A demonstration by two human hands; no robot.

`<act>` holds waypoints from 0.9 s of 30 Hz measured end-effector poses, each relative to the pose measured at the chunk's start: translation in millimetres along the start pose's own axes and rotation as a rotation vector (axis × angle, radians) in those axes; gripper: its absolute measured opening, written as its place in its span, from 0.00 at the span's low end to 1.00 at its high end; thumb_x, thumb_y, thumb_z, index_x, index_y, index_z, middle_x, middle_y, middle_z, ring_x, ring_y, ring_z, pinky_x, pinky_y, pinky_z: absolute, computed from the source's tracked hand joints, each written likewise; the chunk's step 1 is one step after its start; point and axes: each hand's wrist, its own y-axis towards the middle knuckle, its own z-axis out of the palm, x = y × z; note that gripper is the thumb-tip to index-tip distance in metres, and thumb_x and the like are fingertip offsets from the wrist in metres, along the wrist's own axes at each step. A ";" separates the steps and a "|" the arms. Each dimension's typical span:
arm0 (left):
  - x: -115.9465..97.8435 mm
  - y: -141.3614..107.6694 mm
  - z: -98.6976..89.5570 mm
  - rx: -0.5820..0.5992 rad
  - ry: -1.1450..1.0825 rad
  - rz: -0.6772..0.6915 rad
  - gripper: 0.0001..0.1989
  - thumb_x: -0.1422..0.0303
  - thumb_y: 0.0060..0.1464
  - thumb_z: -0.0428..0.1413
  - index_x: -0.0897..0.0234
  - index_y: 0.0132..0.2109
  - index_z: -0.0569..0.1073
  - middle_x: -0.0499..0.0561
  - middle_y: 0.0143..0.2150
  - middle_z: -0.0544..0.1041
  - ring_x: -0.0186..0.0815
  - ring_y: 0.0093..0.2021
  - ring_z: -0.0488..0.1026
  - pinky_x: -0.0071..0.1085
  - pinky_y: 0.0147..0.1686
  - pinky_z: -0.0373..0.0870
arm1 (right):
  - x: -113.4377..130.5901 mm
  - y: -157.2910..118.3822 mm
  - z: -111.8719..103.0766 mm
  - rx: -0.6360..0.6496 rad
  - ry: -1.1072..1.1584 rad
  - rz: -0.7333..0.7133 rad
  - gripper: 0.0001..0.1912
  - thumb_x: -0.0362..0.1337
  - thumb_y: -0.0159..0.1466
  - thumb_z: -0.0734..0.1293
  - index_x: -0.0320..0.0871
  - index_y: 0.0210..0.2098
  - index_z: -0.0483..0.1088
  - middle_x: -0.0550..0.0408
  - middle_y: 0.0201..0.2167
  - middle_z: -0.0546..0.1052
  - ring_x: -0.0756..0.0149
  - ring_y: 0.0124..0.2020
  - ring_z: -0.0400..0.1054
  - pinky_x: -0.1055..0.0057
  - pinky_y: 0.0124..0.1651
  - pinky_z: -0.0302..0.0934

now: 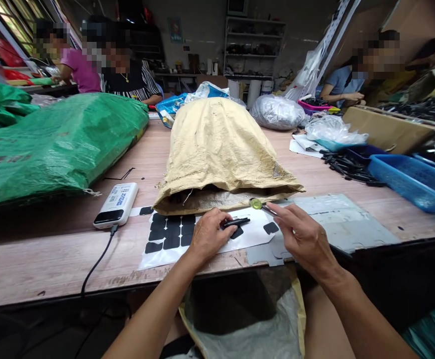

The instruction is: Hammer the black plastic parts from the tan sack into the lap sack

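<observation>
Left hand (210,233): fingers closed narrowly on a black part (236,223), held above a white sheet (253,229) with black stickers (171,232). Right hand (303,234): thumb and fingers pinching a thin tool (270,209), round yellow-green end (256,203) near the sack's open mouth. White power bank (116,204): blue printing, too small to read; black cable (100,262) plugged in. Green bag (60,144), at left: faint lettering, illegible. Yellow sack (217,144): no readable label.

A slim black part (237,222) over a white sheet (254,236) — a green-ended tool (257,203) slanting nearby.
</observation>
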 end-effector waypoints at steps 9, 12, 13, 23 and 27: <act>2.6 -0.2 3.0 -0.002 -0.017 0.019 0.07 0.67 0.56 0.61 0.60 0.43 0.79 0.47 0.35 0.73 0.35 0.38 0.70 0.29 0.37 0.63 | 28.0 -6.8 2.7 0.043 0.134 0.008 0.23 0.32 0.71 0.58 0.54 0.63 0.67 0.52 0.39 0.74 0.64 0.41 0.71 0.68 0.46 0.68; 3.0 0.1 3.1 0.002 -0.031 0.025 0.07 0.67 0.56 0.61 0.60 0.43 0.80 0.47 0.35 0.73 0.35 0.38 0.70 0.29 0.38 0.64 | 25.3 -11.9 8.1 0.101 0.098 -0.006 0.24 0.30 0.71 0.57 0.55 0.62 0.67 0.53 0.38 0.73 0.63 0.41 0.71 0.67 0.46 0.68; 3.0 0.2 3.4 0.004 -0.033 0.028 0.07 0.67 0.56 0.61 0.60 0.43 0.80 0.47 0.35 0.73 0.35 0.38 0.70 0.29 0.38 0.64 | 24.8 -12.5 8.9 0.121 0.081 -0.002 0.24 0.30 0.71 0.57 0.55 0.62 0.68 0.53 0.37 0.73 0.64 0.40 0.70 0.67 0.45 0.68; -0.6 0.4 0.1 0.019 -0.019 0.016 0.02 0.68 0.56 0.61 0.60 0.37 0.78 0.47 0.34 0.72 0.35 0.38 0.70 0.29 0.36 0.63 | 41.6 -3.4 13.1 0.150 0.156 -0.044 0.23 0.30 0.71 0.57 0.54 0.61 0.69 0.52 0.37 0.74 0.64 0.41 0.70 0.68 0.45 0.68; 0.7 0.2 0.8 0.016 -0.024 0.007 0.05 0.68 0.55 0.62 0.59 0.40 0.79 0.47 0.35 0.73 0.35 0.38 0.70 0.30 0.38 0.64 | 30.4 -0.8 17.0 0.118 0.161 -0.013 0.20 0.33 0.71 0.58 0.52 0.60 0.69 0.52 0.40 0.76 0.63 0.42 0.71 0.68 0.45 0.68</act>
